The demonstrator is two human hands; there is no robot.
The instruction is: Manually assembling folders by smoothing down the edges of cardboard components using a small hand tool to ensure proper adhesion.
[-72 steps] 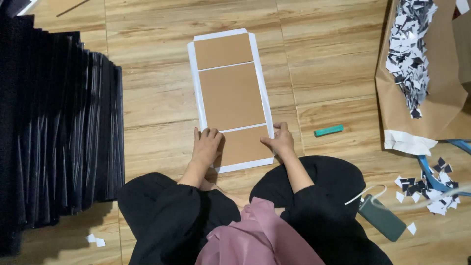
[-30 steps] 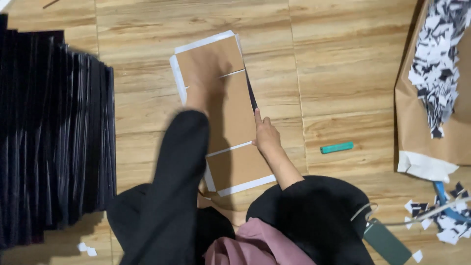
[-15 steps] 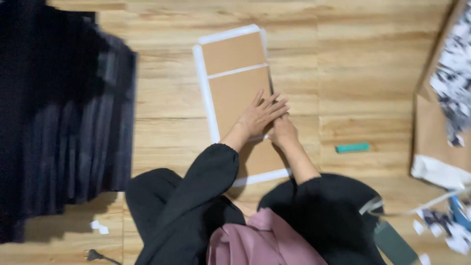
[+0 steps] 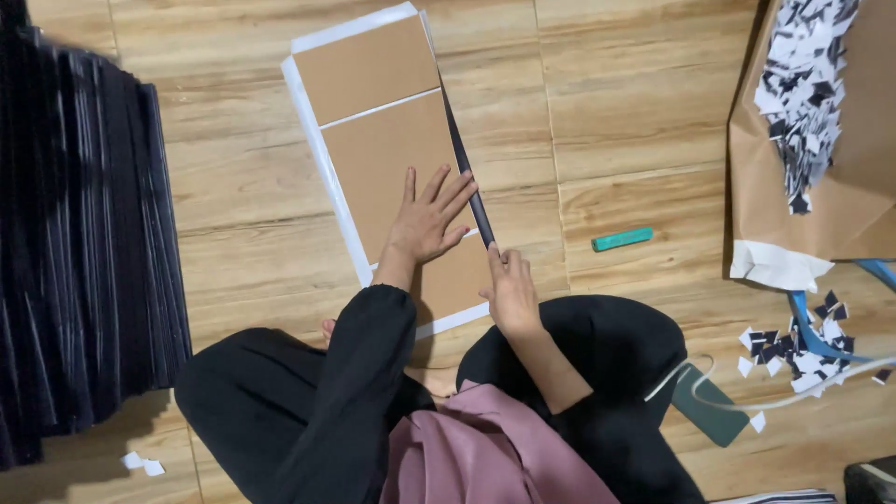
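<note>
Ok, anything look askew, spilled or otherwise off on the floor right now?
Small black-and-white paper scraps lie scattered on the wood floor at the right, below the brown paper bag that holds more of them. The cardboard panel sheet lies skewed to the floorboards.

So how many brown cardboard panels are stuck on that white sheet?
3. The far panel lies at the sheet's top end, the middle panel is under the left hand, and the near panel sits beside the right hand, partly hidden.
</note>
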